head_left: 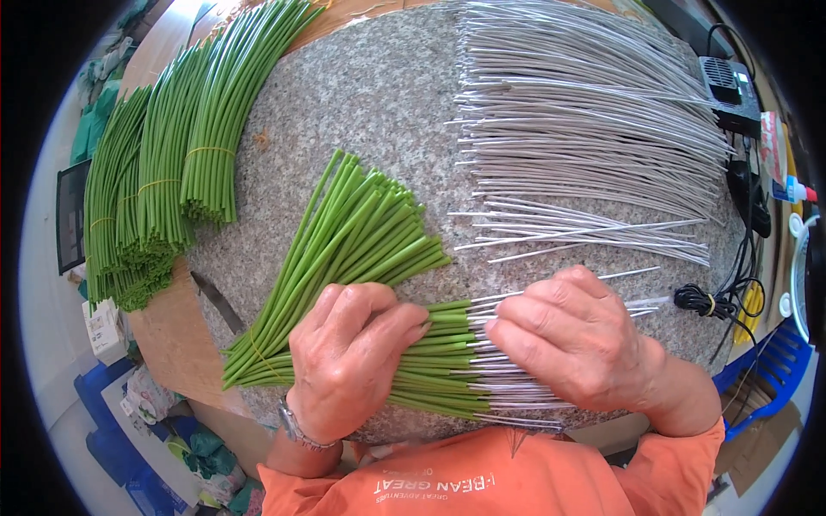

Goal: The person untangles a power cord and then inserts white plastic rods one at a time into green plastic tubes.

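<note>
A bundle of green plastic tubes [331, 245] lies before me, gathered at its left end by a yellow rubber band [258, 347]. Some tubes fan up and away; others point right, with silvery wires [520, 391] coming out of their ends. My left hand [348, 353] is closed over the right-pointing tubes, thumb and fingers pinched near their ends. Just right of it, my right hand [572, 335] is closed on several thin wires at the tube mouths. Its fingertips hide where those wires meet the tubes.
Loose silvery wires [585, 129] cover the granite slab [361, 86] at far right. Banded green tube bundles [163, 163] lie at far left. A dark blade [215, 301] rests at the slab's left edge. At right are a coiled black cable [693, 299], a black device [731, 90] and a blue basket [779, 370].
</note>
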Motion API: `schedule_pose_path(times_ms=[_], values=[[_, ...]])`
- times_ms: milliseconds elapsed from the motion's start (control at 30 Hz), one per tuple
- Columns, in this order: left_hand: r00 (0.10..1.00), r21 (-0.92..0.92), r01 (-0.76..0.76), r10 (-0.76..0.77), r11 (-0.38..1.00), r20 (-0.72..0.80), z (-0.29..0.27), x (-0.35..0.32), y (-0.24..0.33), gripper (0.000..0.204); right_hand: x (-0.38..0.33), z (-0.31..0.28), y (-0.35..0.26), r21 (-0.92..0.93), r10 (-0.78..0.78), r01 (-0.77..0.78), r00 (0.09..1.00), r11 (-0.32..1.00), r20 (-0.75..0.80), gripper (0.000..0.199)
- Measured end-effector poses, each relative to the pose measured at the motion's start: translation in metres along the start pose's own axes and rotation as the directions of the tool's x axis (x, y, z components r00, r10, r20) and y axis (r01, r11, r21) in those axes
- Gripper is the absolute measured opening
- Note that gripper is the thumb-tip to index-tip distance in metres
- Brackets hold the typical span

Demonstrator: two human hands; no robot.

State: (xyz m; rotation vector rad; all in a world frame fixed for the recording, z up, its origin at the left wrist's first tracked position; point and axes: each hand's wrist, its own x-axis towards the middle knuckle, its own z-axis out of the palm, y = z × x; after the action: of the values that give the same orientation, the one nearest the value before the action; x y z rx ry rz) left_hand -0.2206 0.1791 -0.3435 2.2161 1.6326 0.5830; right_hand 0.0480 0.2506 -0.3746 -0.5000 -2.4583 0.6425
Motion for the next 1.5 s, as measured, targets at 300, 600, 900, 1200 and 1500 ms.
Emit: schedule_pose_path(times_ms=[300, 600, 900, 1200, 1500], values=[[1.000, -0.026, 0.012, -0.011, 1.000, 0.018, -0.002, -0.005, 0.001, 0.023, 0.002, -0.036, 0.030, -0.313, 0.236, -0.260, 0.965, 0.913, -0.113, 0.027], [0.979, -0.013, 0.100, -0.101, 0.995, -0.179, 0.004, -0.007, 0.002, 0.027, 0.004, -0.035, 0.041, -0.289, 0.210, -0.231, 0.972, 0.929, -0.103, 0.025], [0.981, 0.031, 0.132, -0.126, 0.991, -0.149, 0.005, -0.002, 0.001, 0.025, 0.004, -0.039, 0.020, -0.301, 0.166, -0.178, 0.984, 0.937, -0.065, 0.019], [0.981, 0.032, 0.138, -0.132, 0.990, -0.146, 0.006, -0.001, 0.001, 0.024, 0.001, -0.045, 0.019, -0.285, 0.231, -0.228, 0.973, 0.931, -0.022, 0.023], [0.983, 0.027, 0.122, -0.117, 0.992, -0.141, 0.005, 0.001, 0.000, 0.024, 0.000, -0.044, 0.018, -0.251, 0.238, -0.230, 0.971, 0.940, 0.000, 0.023]])
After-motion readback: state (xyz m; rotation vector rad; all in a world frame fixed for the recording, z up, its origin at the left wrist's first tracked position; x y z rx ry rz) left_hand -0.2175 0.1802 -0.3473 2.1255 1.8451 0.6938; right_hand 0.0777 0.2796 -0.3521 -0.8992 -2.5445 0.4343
